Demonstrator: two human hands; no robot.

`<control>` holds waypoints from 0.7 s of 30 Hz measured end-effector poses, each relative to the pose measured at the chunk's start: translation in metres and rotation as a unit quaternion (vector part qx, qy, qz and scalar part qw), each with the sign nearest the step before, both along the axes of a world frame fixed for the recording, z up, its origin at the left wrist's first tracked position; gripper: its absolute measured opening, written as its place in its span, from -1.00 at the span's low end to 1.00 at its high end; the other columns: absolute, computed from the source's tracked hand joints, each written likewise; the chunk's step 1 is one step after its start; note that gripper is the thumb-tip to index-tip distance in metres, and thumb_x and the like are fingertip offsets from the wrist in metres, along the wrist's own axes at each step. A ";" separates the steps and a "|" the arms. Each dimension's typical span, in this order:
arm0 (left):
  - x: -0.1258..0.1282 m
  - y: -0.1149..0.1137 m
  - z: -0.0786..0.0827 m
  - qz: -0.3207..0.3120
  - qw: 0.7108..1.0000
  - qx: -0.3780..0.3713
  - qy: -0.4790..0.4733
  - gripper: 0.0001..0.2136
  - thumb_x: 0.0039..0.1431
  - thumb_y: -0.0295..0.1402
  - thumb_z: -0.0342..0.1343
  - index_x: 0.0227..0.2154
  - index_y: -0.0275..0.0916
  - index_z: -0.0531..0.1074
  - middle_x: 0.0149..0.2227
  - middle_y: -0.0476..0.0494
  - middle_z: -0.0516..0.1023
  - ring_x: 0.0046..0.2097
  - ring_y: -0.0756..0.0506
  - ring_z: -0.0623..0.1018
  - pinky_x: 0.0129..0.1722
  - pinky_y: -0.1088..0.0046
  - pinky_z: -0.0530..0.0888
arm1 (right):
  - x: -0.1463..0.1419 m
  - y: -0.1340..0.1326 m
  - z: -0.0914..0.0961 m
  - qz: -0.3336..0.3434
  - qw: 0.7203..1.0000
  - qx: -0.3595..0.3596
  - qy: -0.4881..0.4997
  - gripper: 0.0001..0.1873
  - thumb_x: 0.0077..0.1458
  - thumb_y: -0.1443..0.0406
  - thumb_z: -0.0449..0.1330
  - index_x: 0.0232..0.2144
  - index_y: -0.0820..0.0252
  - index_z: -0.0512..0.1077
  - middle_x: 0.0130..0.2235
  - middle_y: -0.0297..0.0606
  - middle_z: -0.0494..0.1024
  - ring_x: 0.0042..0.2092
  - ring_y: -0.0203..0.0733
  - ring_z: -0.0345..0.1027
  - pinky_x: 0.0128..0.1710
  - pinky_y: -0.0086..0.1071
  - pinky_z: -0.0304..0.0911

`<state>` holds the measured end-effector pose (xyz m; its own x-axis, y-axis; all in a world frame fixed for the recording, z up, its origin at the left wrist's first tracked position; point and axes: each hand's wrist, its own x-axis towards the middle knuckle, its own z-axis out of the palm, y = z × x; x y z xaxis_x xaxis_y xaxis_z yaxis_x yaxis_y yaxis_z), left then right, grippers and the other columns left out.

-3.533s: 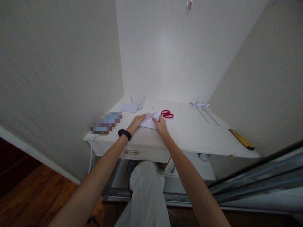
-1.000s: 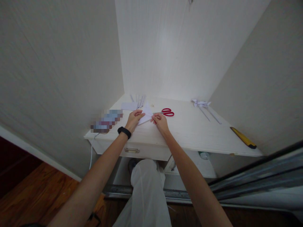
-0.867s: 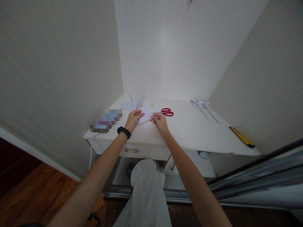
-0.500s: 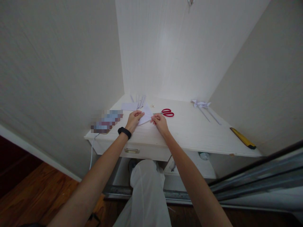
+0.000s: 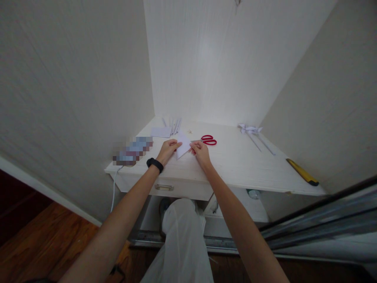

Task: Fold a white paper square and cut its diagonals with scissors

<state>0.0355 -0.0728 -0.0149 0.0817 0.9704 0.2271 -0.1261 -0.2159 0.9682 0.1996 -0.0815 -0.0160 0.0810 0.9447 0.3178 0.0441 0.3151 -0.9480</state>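
Observation:
A white sheet of paper (image 5: 183,144), folded to a pointed shape, is held between my two hands just above the white desk. My left hand (image 5: 169,149) pinches its left edge between thumb and fingers; a black band circles that wrist. At the right corner, the fingertips of my right hand (image 5: 200,151) are closed on the paper. Red-handled scissors (image 5: 208,140) lie just beyond my right hand, their blades pointing left toward the paper. Behind my left hand rests a flat white paper piece (image 5: 160,132), with several thin paper sticks (image 5: 176,126) beside it.
White paper pinwheels (image 5: 250,129) on sticks lie at the back right of the desk (image 5: 229,165). A yellow-and-black cutter (image 5: 302,172) is near the right edge. A pixelated object (image 5: 134,151) with a white cable (image 5: 114,188) sits at the left. Walls enclose three sides.
The paper has turned in my hands, its lower point now hanging nearer the middle. Both hands have shifted slightly to the right. The scissors and other things stay put.

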 end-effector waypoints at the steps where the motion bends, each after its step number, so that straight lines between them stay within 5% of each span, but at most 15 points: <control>1: 0.000 0.000 -0.001 -0.013 1.000 0.001 0.009 -0.69 -0.17 -0.14 0.35 -0.60 -0.23 0.37 -0.57 0.03 0.36 -0.50 0.00 0.35 -0.48 0.47 0.22 | 0.000 0.000 0.000 -0.003 1.000 0.001 0.002 -0.79 -0.07 0.15 0.23 -0.52 0.14 0.33 -0.59 -0.38 0.45 -0.57 -0.31 0.20 -0.53 -0.42 0.13; 11: 0.001 0.002 -0.004 -0.062 0.998 -0.005 -0.022 -0.68 -0.15 -0.22 0.37 -0.33 -0.31 0.56 -0.35 -0.16 0.60 -0.31 -0.09 0.52 -0.28 0.41 0.38 | -0.001 0.000 -0.001 0.012 1.000 -0.003 -0.002 -0.75 -0.10 0.11 0.23 -0.53 0.14 0.34 -0.61 -0.39 0.44 -0.58 -0.32 0.20 -0.54 -0.43 0.13; 21: 0.002 -0.001 0.001 -0.051 0.998 -0.006 -0.025 -0.68 -0.17 -0.19 0.36 -0.38 -0.31 0.53 -0.37 -0.12 0.58 -0.35 -0.07 0.48 -0.33 0.42 0.36 | -0.002 0.002 -0.005 0.043 0.999 0.004 0.006 -0.70 -0.10 0.07 0.26 -0.54 0.15 0.34 -0.65 -0.41 0.41 -0.61 -0.35 0.16 -0.56 -0.45 0.10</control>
